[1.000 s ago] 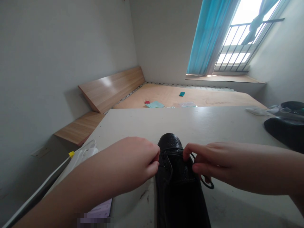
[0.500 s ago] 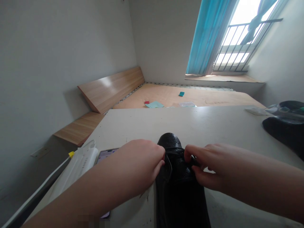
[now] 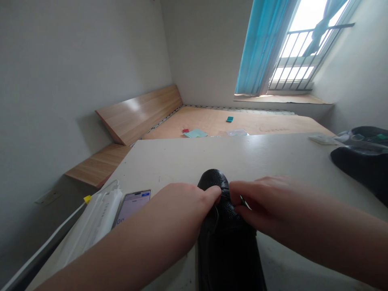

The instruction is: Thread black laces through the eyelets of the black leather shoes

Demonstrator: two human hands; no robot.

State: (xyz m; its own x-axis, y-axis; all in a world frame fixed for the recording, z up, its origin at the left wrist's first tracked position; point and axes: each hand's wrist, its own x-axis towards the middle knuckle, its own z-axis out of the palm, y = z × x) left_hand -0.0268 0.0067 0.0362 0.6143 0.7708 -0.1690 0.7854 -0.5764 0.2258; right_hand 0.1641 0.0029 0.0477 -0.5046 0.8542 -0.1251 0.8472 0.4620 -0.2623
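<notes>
A black leather shoe [image 3: 230, 250] lies on the white table with its toe pointing away from me. My left hand [image 3: 194, 206] is closed at the left side of the lacing, its thumb over the shoe near the toe. Opposite it, my right hand [image 3: 257, 202] pinches at the right side of the lacing, with thumb and forefinger close together. A dark lace loop shows below my left fingers. What exactly sits between the fingertips of either hand is too small and dark to make out.
On the left of the table [image 3: 178, 157] lie a phone [image 3: 131, 204] and a white power strip [image 3: 101, 218] with a cable. Another black shoe [image 3: 360, 169] and a clear plastic packet [image 3: 323, 139] are at the right. Beyond is a bed board [image 3: 273, 124] with small items.
Both hands have moved closer together over the shoe. My left thumb now reaches further across the lacing, and more of the phone shows. The view has shifted slightly.
</notes>
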